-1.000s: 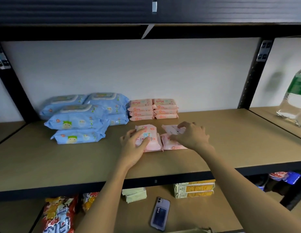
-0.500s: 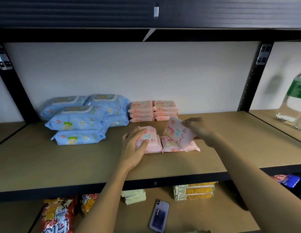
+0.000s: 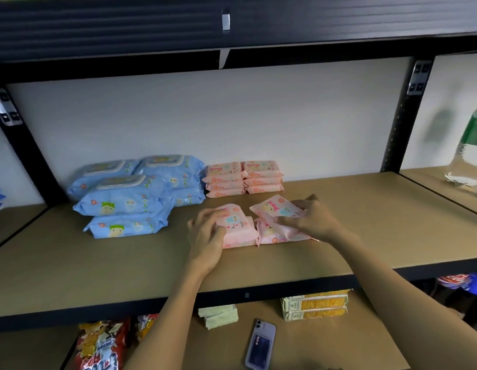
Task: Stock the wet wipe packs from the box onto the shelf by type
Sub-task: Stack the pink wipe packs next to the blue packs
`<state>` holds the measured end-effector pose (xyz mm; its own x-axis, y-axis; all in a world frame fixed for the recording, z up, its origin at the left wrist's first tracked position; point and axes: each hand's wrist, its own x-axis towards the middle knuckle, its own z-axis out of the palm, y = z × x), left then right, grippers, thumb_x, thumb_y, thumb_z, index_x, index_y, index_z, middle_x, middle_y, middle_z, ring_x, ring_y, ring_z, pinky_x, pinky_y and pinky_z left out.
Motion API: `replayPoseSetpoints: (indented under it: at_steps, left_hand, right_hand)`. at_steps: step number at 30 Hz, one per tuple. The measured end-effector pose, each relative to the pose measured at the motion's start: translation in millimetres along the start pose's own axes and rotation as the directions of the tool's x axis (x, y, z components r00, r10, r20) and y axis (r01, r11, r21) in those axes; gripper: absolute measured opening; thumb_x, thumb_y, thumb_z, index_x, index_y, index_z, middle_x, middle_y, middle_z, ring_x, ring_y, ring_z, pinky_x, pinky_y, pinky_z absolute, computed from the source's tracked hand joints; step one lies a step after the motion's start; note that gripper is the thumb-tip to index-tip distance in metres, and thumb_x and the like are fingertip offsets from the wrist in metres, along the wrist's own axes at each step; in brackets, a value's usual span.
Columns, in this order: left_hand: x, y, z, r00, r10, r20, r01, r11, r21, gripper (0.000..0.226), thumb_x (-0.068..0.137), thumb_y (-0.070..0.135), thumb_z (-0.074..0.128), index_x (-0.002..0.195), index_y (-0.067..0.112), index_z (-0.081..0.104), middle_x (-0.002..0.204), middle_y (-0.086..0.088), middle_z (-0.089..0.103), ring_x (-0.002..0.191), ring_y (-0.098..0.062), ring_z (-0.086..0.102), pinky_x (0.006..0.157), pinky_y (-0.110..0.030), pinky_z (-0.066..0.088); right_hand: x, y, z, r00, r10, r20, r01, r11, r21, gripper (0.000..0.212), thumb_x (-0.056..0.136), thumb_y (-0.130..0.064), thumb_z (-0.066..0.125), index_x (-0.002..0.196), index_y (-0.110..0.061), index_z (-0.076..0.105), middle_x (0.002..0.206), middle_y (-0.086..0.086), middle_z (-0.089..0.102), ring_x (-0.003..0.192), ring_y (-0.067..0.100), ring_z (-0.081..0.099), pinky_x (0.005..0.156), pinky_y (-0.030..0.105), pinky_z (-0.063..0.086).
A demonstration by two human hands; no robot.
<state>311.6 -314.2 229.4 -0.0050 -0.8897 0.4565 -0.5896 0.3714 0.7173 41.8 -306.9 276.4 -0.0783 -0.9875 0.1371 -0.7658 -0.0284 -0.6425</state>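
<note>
A person's two bare arms reach onto a brown shelf (image 3: 365,209) in a black metal rack, where wet wipe packs sit sorted by colour. The left hand (image 3: 206,236) rests curled over the left front stack of pink packs (image 3: 238,231), fingers wrapped on its near left edge. The right hand (image 3: 312,218) pinches a single pink pack (image 3: 274,209), held tilted just above another pink pack (image 3: 280,235) lying flat beside the left stack. Behind them, against the white back wall, stand two neat stacks of small pink packs (image 3: 242,178). To their left, larger blue packs (image 3: 130,198) are piled in overlapping layers. On the shelf below lie a phone (image 3: 260,344), yellow boxes (image 3: 314,304) and red snack bags (image 3: 101,345).
</note>
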Motion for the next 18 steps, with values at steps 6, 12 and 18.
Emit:
replayPoseSetpoints:
  at_steps: [6, 12, 18]
  left_hand:
    - [1, -2, -2, 0.998, -0.002, -0.056, 0.006, 0.997, 0.073, 0.049, 0.081, 0.035, 0.037, 0.119, 0.032, 0.069, 0.140, 0.009, 0.043, 0.126, -0.015, 0.033, 0.106, -0.035, 0.022]
    - [-3, 2, -4, 0.995, -0.059, -0.075, 0.066, 0.994, 0.092, 0.053, 0.074, 0.045, 0.042, 0.119, 0.029, 0.065, 0.123, 0.001, 0.041, 0.121, -0.020, 0.036, 0.103, -0.032, 0.014]
    - [-9, 12, -7, 0.991, -0.105, -0.082, 0.113, 0.989, 0.097, 0.058, 0.071, 0.047, 0.035, 0.120, 0.030, 0.062, 0.119, -0.001, 0.030, 0.115, -0.012, 0.028, 0.109, -0.042, 0.012]
  right_hand:
    - [5, -1, -4, 0.997, -0.063, 0.041, 0.061, 0.997, 0.057, 0.057, 0.083, -0.040, 0.077, 0.134, -0.024, 0.059, 0.122, 0.001, 0.051, 0.104, 0.022, 0.057, 0.084, 0.025, 0.046]
    - [1, 3, -14, 0.988, -0.147, 0.050, 0.150, 0.986, -0.065, 0.036, 0.094, -0.028, 0.063, 0.130, -0.023, 0.064, 0.129, -0.002, 0.056, 0.127, 0.022, 0.046, 0.114, 0.047, 0.032]
    - [0, 10, -17, 0.983, -0.168, 0.080, 0.177, 0.977, -0.119, 0.045, 0.092, -0.047, 0.065, 0.132, -0.028, 0.061, 0.138, -0.005, 0.054, 0.131, 0.021, 0.041, 0.111, 0.037, 0.029]
